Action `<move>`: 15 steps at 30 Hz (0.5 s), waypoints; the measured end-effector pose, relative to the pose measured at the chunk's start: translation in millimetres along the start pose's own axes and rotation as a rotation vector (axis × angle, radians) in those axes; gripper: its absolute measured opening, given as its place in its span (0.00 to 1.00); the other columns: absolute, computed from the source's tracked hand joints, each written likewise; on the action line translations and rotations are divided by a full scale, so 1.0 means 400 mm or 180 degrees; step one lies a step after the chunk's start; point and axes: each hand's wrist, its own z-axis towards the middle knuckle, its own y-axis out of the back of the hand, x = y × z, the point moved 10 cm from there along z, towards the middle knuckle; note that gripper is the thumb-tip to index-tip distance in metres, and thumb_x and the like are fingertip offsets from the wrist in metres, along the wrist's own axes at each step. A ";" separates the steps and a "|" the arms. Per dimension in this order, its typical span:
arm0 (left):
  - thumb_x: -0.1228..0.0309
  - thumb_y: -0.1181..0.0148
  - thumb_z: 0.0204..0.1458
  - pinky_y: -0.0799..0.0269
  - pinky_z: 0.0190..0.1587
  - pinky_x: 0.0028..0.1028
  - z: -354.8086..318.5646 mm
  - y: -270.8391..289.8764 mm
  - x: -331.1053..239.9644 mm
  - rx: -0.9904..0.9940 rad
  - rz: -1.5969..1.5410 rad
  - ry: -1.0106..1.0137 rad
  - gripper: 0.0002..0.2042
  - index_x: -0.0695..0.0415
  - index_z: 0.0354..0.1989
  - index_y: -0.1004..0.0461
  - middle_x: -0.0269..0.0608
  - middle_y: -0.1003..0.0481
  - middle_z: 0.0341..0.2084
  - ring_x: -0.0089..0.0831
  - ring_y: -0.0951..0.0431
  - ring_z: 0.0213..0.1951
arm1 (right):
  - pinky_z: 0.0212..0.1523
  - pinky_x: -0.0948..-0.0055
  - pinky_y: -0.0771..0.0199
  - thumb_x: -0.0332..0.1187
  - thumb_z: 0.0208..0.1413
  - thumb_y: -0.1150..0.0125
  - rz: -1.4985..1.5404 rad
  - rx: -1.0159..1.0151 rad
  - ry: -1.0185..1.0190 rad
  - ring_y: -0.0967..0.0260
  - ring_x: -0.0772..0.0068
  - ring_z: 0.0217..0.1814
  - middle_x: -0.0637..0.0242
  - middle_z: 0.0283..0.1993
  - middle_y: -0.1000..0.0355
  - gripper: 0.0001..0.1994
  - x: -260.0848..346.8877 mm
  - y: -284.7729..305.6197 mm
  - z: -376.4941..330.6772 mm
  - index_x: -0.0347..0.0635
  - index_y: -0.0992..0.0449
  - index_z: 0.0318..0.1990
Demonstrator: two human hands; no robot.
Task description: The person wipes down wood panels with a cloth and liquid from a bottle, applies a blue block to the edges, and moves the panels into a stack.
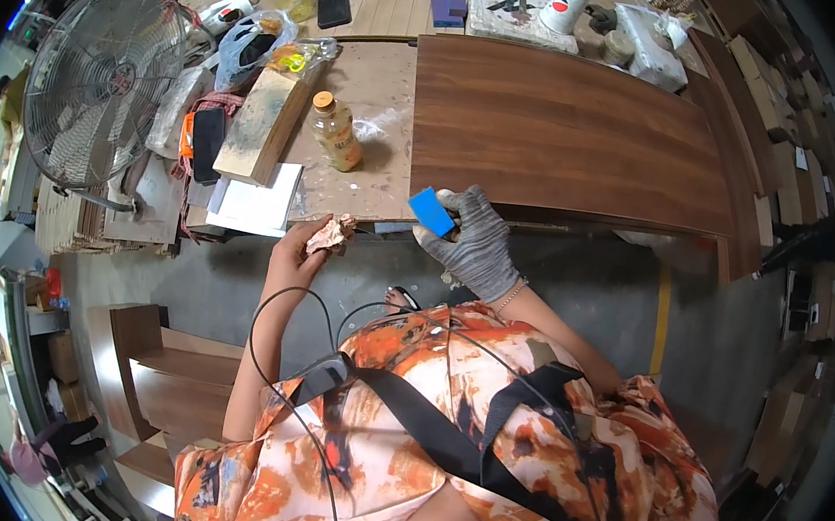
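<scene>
Blue block (431, 212) and crumpled wad (326, 236), both held
Gloved right hand (480, 243) grasps the block; bare left hand (295, 248) clasps the wad at the block's 8 o'clock; bottle (337, 134) at its 10 o'clock.

One blue block (431, 213), one fan (105, 82)

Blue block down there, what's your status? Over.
Gloved right hand: gripping blue block. Bare left hand: holding crumpled pinkish wad. Brown panel: lying flat, orange-capped bottle standing to its left.
</scene>
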 end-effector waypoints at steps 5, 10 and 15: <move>0.87 0.42 0.51 0.29 0.53 0.23 -0.018 -0.001 0.004 0.0158 -0.0044 -0.0121 0.26 0.62 0.61 0.27 0.43 0.23 0.50 0.30 0.22 0.49 | 0.41 0.55 0.24 0.41 0.46 0.24 -0.0238 -0.0137 0.0236 0.28 0.49 0.39 0.53 0.39 0.32 0.25 0.009 -0.027 -0.002 0.43 0.27 0.49; 0.86 0.42 0.51 0.29 0.54 0.25 -0.022 -0.002 0.031 0.0250 -0.0118 0.0066 0.25 0.62 0.61 0.26 0.42 0.23 0.50 0.30 0.22 0.50 | 0.40 0.56 0.24 0.45 0.50 0.26 -0.0493 -0.0478 0.0029 0.28 0.52 0.39 0.54 0.39 0.31 0.23 -0.025 0.082 -0.039 0.44 0.27 0.48; 0.77 0.41 0.57 0.29 0.58 0.30 0.011 -0.001 0.052 0.0337 0.0189 -0.0175 0.20 0.62 0.60 0.25 0.45 0.21 0.51 0.33 0.22 0.52 | 0.48 0.53 0.25 0.48 0.48 0.25 -0.0373 -0.0473 -0.0023 0.27 0.47 0.47 0.51 0.44 0.26 0.25 -0.048 0.029 -0.033 0.45 0.24 0.48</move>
